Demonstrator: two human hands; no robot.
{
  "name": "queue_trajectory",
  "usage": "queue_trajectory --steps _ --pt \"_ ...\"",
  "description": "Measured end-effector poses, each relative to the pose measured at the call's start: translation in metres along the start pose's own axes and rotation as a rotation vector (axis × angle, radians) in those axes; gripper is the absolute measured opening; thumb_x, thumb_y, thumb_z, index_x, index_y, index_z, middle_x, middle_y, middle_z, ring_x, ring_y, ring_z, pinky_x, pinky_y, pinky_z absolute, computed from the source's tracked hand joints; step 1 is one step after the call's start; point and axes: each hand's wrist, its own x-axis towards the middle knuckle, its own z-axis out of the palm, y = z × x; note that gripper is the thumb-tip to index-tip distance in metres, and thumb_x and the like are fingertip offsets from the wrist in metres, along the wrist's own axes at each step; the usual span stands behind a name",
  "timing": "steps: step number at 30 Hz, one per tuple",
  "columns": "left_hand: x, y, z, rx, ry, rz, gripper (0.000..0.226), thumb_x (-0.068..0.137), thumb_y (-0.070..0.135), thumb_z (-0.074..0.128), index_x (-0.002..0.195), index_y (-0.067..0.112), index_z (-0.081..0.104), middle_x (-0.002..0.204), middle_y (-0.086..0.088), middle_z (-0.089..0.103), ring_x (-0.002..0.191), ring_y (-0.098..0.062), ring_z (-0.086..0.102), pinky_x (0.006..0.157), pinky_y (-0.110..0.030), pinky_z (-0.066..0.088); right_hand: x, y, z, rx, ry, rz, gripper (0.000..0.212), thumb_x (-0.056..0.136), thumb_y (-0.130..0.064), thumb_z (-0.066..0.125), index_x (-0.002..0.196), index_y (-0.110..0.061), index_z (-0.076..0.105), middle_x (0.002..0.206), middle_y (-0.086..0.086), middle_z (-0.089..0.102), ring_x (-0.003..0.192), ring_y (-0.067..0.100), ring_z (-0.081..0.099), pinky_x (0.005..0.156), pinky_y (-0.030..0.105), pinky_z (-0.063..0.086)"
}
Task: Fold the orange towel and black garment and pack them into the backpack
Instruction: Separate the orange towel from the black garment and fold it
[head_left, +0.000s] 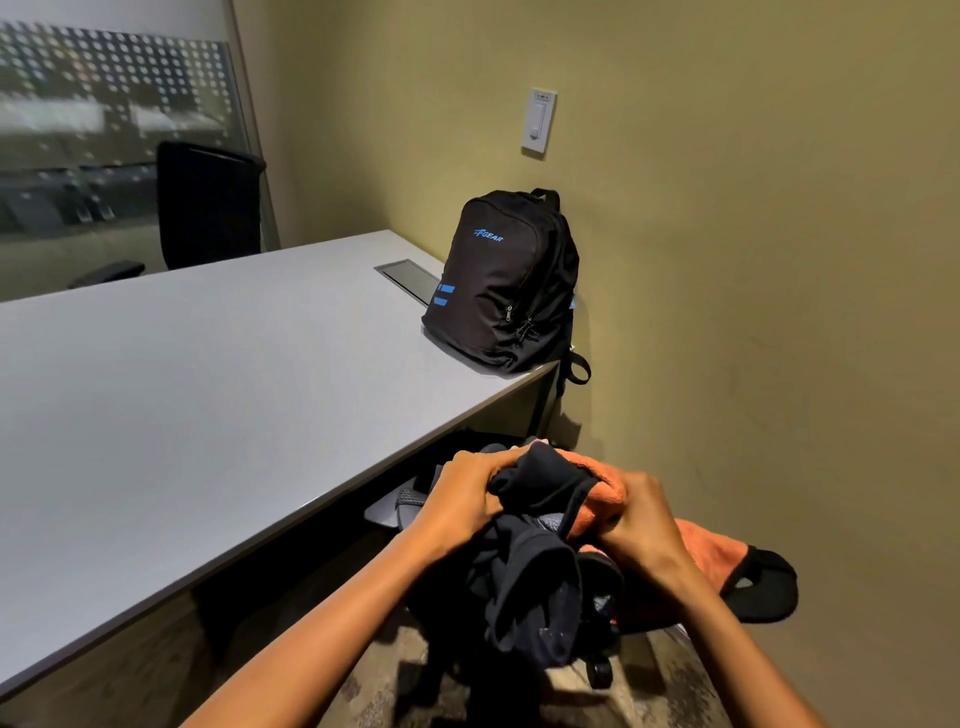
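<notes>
Head view: left hand (462, 493) clenched around a bunched fold of the crumpled black fabric garment (524, 566); right hand (644, 519) clenched around the fuzzy orange towel (597, 493) together with a black edge. Both cloths tangled in one bundle, held over the seat of a dark wheeled office chair (763, 587), below and beside the edge of the pale grey table (208, 389). Black zippered backpack with blue lettering (509, 280) upright at the table's far corner against the olive wall, seemingly zipped shut, well apart from the hands. Likely trouble: cloths lifted as one knot and dragging each other, a loose tail slipping to the floor or snagging a caster; packing blocked by closed zippers; backpack toppling off the corner if nudged.
</notes>
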Motion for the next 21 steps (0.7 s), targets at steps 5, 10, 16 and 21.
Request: queue_trajectory --steps 5,10,16,21 --pt "0.012 0.011 -0.012 -0.104 0.067 0.084 0.067 0.076 -0.002 0.067 0.129 0.037 0.054 0.123 0.008 0.064 0.118 -0.005 0.055 0.095 -0.018 0.044 0.012 -0.012 -0.007 0.178 0.034 -0.034 0.07 0.065 0.02 0.056 0.115 -0.027 0.069 0.108 -0.005 0.072 0.106 0.015 0.066 0.085 0.039 0.056" --pt "0.032 0.038 -0.044 -0.152 0.164 0.224 0.061 0.076 0.005 0.069 0.13 0.029 0.054 0.114 0.003 0.068 0.107 0.003 0.057 0.087 -0.009 0.043 0.033 -0.047 -0.016 0.357 0.117 -0.146 0.065 0.065 0.028 0.051 0.107 -0.018 0.072 0.1 0.006 0.074 0.096 0.019 0.068 0.078 0.044 0.057" --pt "0.049 0.061 -0.109 -0.063 -0.117 0.312 0.09 0.078 -0.001 0.059 0.15 0.025 0.014 0.149 0.009 0.034 0.13 0.0 0.038 0.105 -0.015 0.035 0.079 -0.088 -0.029 0.286 0.188 -0.295 0.053 0.073 0.02 0.055 0.11 -0.014 0.071 0.103 0.003 0.073 0.099 0.017 0.069 0.078 0.035 0.057" --pt "0.049 0.061 -0.155 -0.145 -0.197 0.204 0.116 0.066 0.035 0.081 0.146 0.045 -0.003 0.157 0.011 0.011 0.142 -0.008 0.02 0.115 -0.037 0.028 0.109 -0.128 -0.022 0.212 0.163 -0.413 0.052 0.074 0.021 0.048 0.11 -0.009 0.07 0.097 0.0 0.072 0.09 0.001 0.068 0.068 0.022 0.056"
